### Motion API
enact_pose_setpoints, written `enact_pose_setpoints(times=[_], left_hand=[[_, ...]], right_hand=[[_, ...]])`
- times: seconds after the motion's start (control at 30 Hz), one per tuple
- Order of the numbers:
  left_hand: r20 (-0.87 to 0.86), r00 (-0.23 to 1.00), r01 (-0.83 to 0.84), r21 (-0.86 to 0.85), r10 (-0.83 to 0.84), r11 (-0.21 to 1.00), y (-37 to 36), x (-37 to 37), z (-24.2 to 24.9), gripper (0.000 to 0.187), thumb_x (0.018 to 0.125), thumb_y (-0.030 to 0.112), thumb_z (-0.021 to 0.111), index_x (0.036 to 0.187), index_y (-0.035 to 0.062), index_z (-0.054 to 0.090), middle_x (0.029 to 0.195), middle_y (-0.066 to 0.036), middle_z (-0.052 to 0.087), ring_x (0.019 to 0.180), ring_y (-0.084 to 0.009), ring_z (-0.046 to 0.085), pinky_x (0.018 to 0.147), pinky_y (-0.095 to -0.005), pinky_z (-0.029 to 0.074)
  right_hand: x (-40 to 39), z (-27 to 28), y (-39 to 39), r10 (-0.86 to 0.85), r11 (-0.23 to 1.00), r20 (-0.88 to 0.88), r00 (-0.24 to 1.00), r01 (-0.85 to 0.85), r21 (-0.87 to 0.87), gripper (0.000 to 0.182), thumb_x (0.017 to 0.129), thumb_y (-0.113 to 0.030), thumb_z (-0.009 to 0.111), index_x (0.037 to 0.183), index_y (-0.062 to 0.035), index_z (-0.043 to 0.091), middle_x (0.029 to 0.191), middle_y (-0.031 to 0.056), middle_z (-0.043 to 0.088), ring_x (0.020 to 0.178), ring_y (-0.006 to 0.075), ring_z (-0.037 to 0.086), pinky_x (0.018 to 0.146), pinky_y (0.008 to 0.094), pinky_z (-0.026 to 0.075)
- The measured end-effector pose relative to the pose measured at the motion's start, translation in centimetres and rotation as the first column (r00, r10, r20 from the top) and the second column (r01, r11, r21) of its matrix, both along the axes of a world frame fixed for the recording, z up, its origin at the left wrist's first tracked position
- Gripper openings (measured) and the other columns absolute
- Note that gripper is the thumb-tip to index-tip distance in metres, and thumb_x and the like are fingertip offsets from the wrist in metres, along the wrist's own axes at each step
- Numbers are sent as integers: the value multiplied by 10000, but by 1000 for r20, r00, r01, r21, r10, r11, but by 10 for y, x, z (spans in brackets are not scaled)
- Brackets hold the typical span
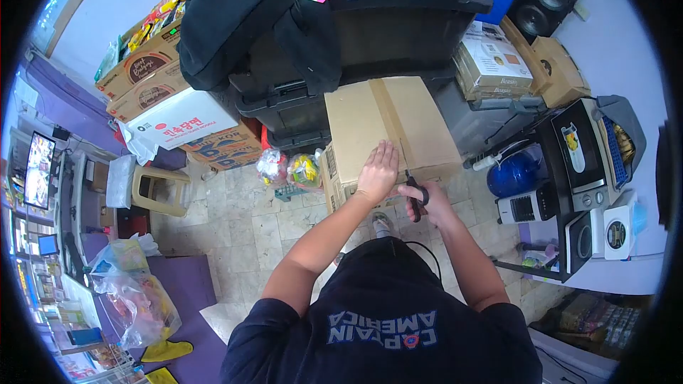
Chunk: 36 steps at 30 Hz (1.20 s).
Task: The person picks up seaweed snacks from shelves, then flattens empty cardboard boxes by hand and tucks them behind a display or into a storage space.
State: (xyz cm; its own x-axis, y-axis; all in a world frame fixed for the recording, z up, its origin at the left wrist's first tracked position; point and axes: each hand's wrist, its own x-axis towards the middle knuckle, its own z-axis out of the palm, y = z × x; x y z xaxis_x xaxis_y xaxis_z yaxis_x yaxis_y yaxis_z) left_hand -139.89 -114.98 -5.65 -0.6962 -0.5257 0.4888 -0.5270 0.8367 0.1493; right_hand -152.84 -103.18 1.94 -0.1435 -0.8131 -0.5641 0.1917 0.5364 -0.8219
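A brown cardboard box (pixel 356 117) with a strip of tape (pixel 388 110) down the middle of its top is in front of me. My left hand (pixel 379 168) lies flat on the near part of the box top, fingers together and stretched out, just left of the tape. Black-handled scissors (pixel 420 199) are gripped in my right hand (pixel 435 206). Their blades point away from me, with the tip at the near edge of the box close to the tape's end. Part of the handles is hidden by my fingers.
Black storage bins (pixel 391 28) stack behind the box, with a dark garment (pixel 242 28) draped over them. Noodle cartons (pixel 178 124) and a beige stool (pixel 160 190) are at left. A black shelf (pixel 558 171) with a microwave oven (pixel 580 149) and a blue kettle (pixel 514 173) stands at right.
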Motion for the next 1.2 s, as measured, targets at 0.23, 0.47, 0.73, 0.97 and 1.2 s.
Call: enact_pose_setpoints(times=[0.23,0.47,0.73,0.97,1.2], left_hand=[[67,995,-70,-11,71,997,2,-4,-6,494,825,132,539,1265,-92,520,1339,-262,523,1278,-399,485,1075,-474,377],[92,989,-115,-30,118,993,2,-11,-6,502,834,136,529,1278,-98,512,1330,-263,532,1272,-394,493,1079,-471,372],[145,982,-112,-45,117,993,1,-11,-9,521,833,145,538,1286,-111,501,1336,-280,521,1277,-402,487,1084,-472,368],[175,980,-92,-35,97,995,5,-11,-9,531,833,145,544,1289,-120,486,1343,-293,508,1273,-413,488,1084,-480,372],[78,990,-120,34,117,992,-1,-17,-8,482,848,97,510,1283,-109,488,1337,-286,516,1263,-399,504,1078,-474,384]], right_hand=[[-1,-22,3,13,1000,-79,997,-15,-24,320,796,-293,778,847,-19,621,577,36,558,441,122,544,381,267,426],[-6,-20,5,60,996,-61,996,-64,-61,327,803,-310,770,795,-23,612,576,35,560,431,121,537,381,263,418],[-12,-15,4,78,996,-11,997,-79,-44,335,819,-320,751,751,-28,601,564,35,561,436,116,538,387,260,419],[-14,-32,9,85,994,47,995,-82,-67,328,835,-323,731,880,-16,626,600,33,581,472,118,553,416,258,426],[-48,18,15,263,963,54,963,-265,52,298,843,-299,730,822,-27,612,601,50,596,458,139,560,418,280,420]])
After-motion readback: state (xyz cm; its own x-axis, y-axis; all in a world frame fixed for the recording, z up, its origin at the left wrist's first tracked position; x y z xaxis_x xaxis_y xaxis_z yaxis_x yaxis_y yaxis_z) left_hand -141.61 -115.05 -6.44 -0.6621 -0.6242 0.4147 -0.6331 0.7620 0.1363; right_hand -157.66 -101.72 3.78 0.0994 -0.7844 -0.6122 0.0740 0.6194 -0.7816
